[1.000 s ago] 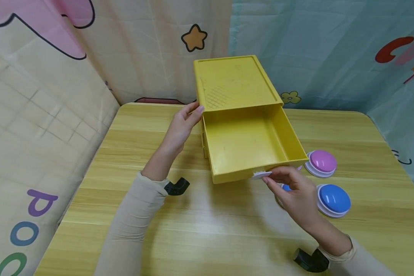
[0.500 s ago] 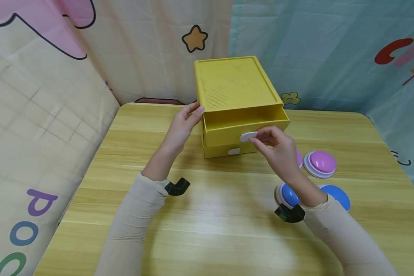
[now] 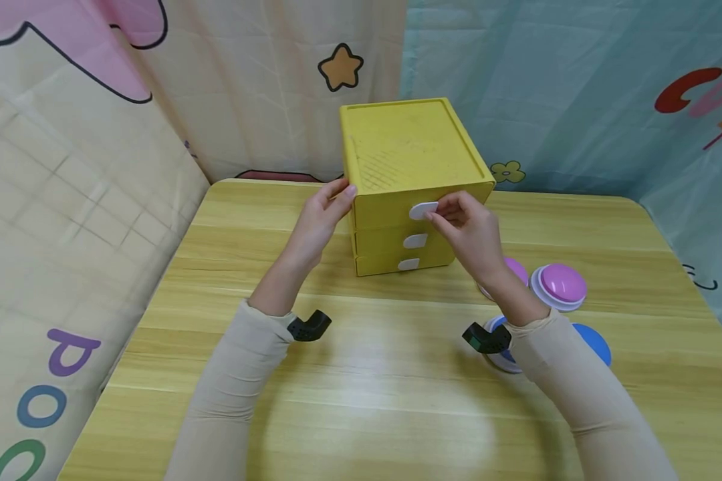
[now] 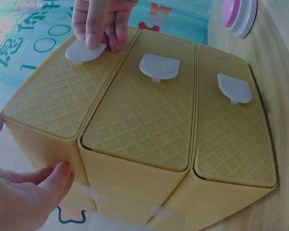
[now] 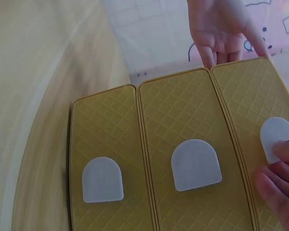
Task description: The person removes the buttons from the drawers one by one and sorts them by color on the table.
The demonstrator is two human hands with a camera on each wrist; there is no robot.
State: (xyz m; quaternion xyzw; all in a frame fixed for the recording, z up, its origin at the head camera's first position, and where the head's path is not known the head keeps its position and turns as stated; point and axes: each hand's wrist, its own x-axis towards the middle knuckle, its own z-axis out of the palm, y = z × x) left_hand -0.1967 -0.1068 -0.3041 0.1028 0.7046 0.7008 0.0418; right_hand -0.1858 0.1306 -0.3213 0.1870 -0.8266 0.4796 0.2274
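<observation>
A yellow three-drawer plastic storage box [image 3: 412,143] stands toward the back of the table, each drawer front bearing a white tab handle. My right hand [image 3: 472,234] pinches the top drawer's handle [image 3: 420,211] between thumb and fingers; that drawer sits flush with the box. The middle handle [image 5: 196,166] and the bottom handle [image 5: 102,180] are untouched. My left hand [image 3: 314,224] rests against the box's left side near the upper front corner, with its fingers fairly straight, as the right wrist view also shows.
Right of the box are two pink push buttons, one [image 3: 558,284] in plain sight and one [image 3: 515,268] partly behind my right hand. Two blue buttons, one [image 3: 592,344] at the right, are partly covered by my right forearm. Printed curtains [image 3: 265,87] border the wooden table [image 3: 361,401].
The top drawer, pulled far out a second ago, has slid back into the box, with my right hand moving forward on its handle. My left hand has stayed in place.
</observation>
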